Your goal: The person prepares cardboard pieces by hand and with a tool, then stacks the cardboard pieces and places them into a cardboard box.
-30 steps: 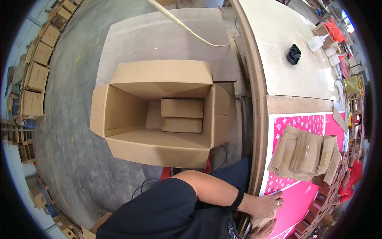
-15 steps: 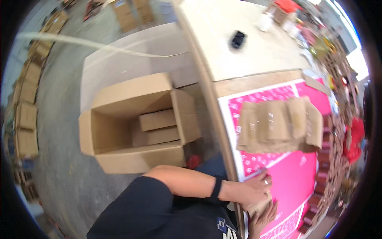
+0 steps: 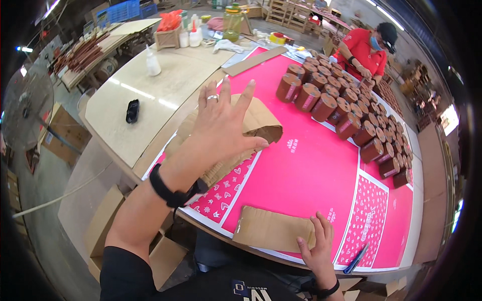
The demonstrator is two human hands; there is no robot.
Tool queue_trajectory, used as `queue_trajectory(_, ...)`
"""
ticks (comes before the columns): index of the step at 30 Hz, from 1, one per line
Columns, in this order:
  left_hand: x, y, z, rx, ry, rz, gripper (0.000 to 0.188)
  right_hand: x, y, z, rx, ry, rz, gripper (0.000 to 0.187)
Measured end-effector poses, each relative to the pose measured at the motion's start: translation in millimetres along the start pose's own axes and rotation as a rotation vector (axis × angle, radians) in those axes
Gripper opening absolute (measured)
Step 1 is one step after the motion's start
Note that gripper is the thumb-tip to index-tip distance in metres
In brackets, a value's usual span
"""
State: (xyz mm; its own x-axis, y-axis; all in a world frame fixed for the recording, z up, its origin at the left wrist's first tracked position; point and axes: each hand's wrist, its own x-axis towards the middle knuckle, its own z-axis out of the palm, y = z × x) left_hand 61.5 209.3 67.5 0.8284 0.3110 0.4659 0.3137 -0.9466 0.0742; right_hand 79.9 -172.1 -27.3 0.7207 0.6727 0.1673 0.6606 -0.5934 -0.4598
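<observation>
My left hand (image 3: 221,123) is stretched out with its fingers spread wide, over a curved, folded stack of brown cardboard pieces (image 3: 261,123) on the bright pink sheet (image 3: 296,175). Whether the palm touches the cardboard cannot be made out. Nearer the table's front edge lies a flat piece of corrugated cardboard (image 3: 271,230). On its right end rests my right hand (image 3: 319,248), fingers extended and apart, not gripping it. A blue-handled cutter (image 3: 356,258) lies to the right of that hand.
Many brown cylinders (image 3: 346,124) stand in rows at the far right, where a person in red (image 3: 359,50) works. To the left are a black object (image 3: 132,111) and a white bottle (image 3: 152,62). An open carton (image 3: 103,220) stands below the table's left edge.
The view has swung toward the table and cylinders. My hands, close together on cardboard before, are now apart: the left has reached out to the stack, the right stays at the flat piece.
</observation>
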Motion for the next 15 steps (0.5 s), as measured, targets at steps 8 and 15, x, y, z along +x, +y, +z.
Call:
queue_trajectory(8, 61.3, -8.3, 24.3, -0.032, -0.747, -0.149, 0.096, 8.8, -18.3, -10.4, 0.240, -0.030, -0.029, 0.053)
queue_trajectory(15, 54.9, -21.4, 12.2, -0.097, -0.374, -0.257, 0.070, 22.8, -19.4, -18.3, 0.407, -0.052, -0.016, 0.044)
